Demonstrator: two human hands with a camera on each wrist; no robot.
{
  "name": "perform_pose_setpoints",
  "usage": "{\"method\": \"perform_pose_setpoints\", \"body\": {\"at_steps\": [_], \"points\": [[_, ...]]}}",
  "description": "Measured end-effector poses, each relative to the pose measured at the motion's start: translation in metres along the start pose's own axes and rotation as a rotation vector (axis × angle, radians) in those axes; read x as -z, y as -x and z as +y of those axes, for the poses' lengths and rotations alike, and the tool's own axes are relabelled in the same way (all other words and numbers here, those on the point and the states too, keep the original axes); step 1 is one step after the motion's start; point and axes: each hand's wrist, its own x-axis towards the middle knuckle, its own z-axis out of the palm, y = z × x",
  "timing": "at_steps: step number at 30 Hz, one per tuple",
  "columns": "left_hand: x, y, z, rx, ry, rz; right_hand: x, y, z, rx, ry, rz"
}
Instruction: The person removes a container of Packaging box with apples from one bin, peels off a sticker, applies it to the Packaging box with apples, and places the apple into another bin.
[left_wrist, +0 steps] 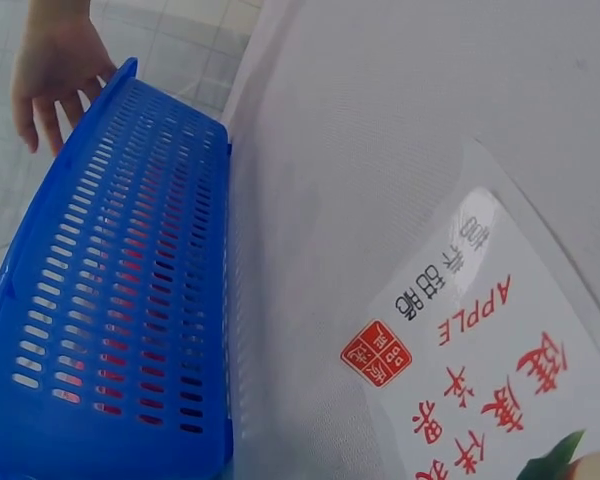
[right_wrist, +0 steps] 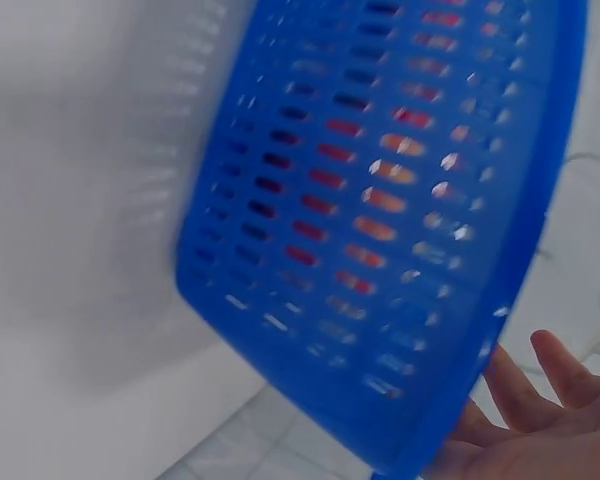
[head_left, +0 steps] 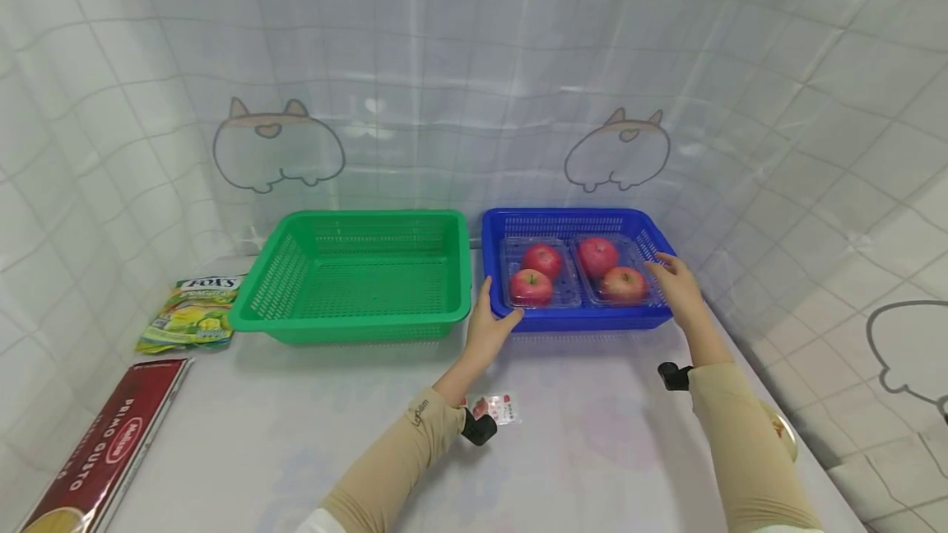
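A blue plastic basket [head_left: 585, 321] stands at the back right, holding two clear plastic boxes of red apples [head_left: 532, 288]. At its front left corner my left hand [head_left: 485, 334] touches the basket, thumb at the front rim and a finger along the left side. My right hand [head_left: 677, 285] is at the right rim, with its fingers reaching over towards the right-hand clear box [head_left: 652, 299]. Extended fingers of that hand show beside the rim in the right wrist view. My left hand is out of sight in the left wrist view.
A green basket [head_left: 348, 325] stands left of the blue one. Farther left lie a Fox's packet [head_left: 194, 315] and a red Primo Gusto pasta pack [head_left: 111, 434]. A printed apple card [head_left: 499, 408] lies by my left wrist. A round container [head_left: 781, 432] is partly hidden by my right sleeve.
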Motion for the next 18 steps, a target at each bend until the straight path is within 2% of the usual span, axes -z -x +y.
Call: {"method": "perform_pose_setpoints", "body": {"at_steps": [6,11,18], "points": [[0.003,0.002,0.0,-0.007,0.01,-0.006,-0.003,-0.015,0.009,-0.025,0.002,-0.009],[0.005,0.005,-0.001,-0.007,0.016,-0.006,-0.008,-0.028,0.016,-0.034,0.057,-0.045],[0.005,0.006,-0.002,-0.027,0.008,-0.006,-0.012,-0.041,0.021,-0.099,0.123,-0.077]]}}
